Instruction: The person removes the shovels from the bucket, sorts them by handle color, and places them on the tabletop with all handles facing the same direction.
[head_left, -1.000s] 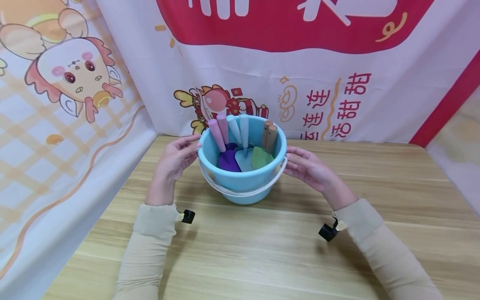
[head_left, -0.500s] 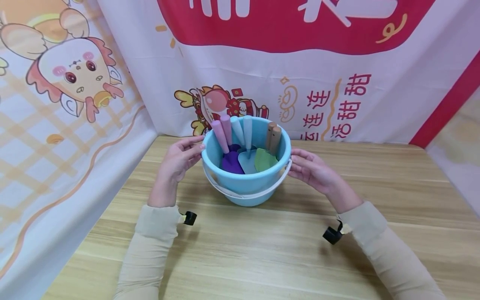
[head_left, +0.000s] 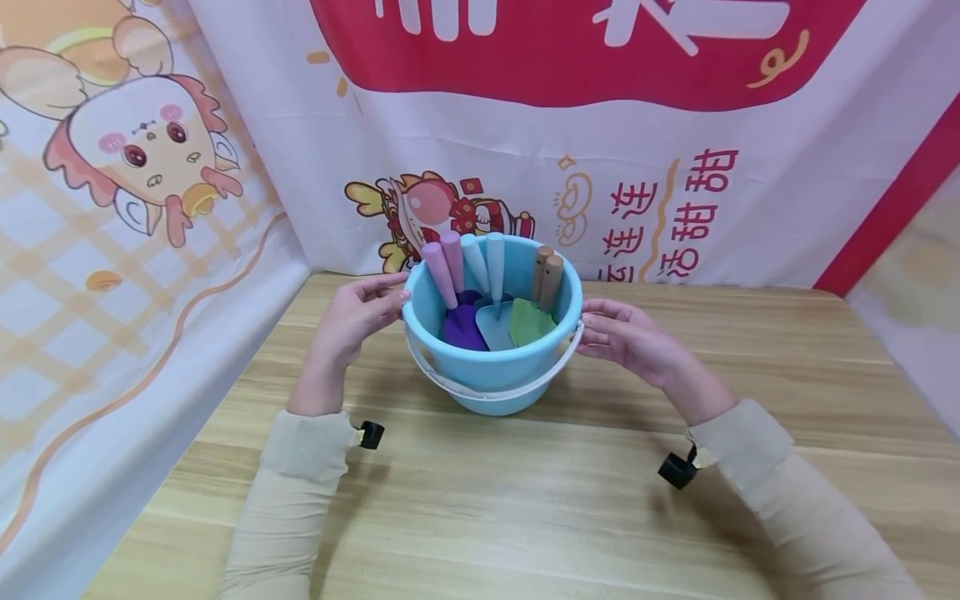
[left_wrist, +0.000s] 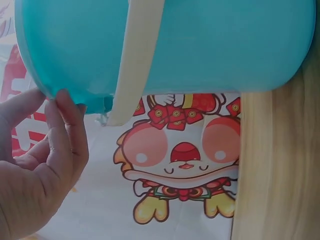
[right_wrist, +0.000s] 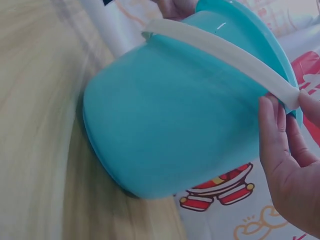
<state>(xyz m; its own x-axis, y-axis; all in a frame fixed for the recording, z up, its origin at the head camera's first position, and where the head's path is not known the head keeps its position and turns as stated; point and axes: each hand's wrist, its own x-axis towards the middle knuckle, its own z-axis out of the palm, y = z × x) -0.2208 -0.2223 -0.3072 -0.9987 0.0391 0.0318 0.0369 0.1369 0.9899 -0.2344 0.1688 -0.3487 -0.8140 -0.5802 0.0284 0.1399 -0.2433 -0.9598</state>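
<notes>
A light blue bucket [head_left: 491, 379] stands on the wooden table, its white handle [head_left: 510, 392] hanging down in front. Inside it lean purple shovels [head_left: 462, 329] with pink grips, light blue shovels [head_left: 495, 325] with pale blue grips, and green shovels [head_left: 531, 323] with brown grips. My left hand [head_left: 354, 321] pinches the bucket's left rim between thumb and fingertips, as the left wrist view also shows. On the other side my right hand [head_left: 626, 337] holds the rim beside the handle's joint, its thumb near the rim and its fingers under it.
A printed cloth [head_left: 465, 133] hangs right behind the bucket, and another patterned cloth [head_left: 150, 317] runs along the left. Bare wooden table [head_left: 480, 500] stretches in front of the bucket and to its right. Each sleeve carries a small black camera [head_left: 371, 434].
Over the first half second the bucket shifted slightly right and nearer, both hands moving with it. Since then the bucket has stayed almost still, and the right forearm has swung a little outward.
</notes>
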